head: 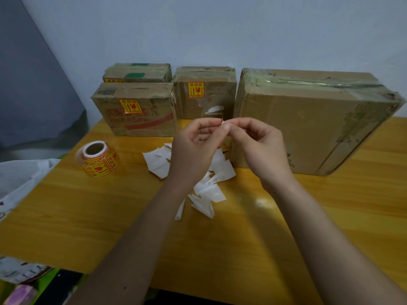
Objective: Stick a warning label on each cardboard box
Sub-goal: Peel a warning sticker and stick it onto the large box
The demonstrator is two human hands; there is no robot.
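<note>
Head view: both hands meet at the centre of the frame, raised above a yellow wooden table. The left hand and the right hand each pinch, between thumb and fingertips, the same small white slip, which shows only as a sliver where the fingertips come together. A corner of a red and yellow label peeks out just below the hands; whether it belongs to the slip cannot be told.

Under the hands, at centre, lies a heap of white backing scraps, loose and overlapping on the table.

At centre left of the frame a roll of warning labels lies on the table, well apart from the hands, its red and yellow print facing out.

Along the wall at the upper middle stand 4 cardboard boxes. The front left box bears a yellow label on its front face, over red printed characters. Behind it the rear left box shows green tape and the top edge of a label. The middle box bears 1 label near its top. The large box, at the right, is wrapped with clear tape and shows no label on the faces turned this way.

A white plastic bag lies at the left edge.
</note>
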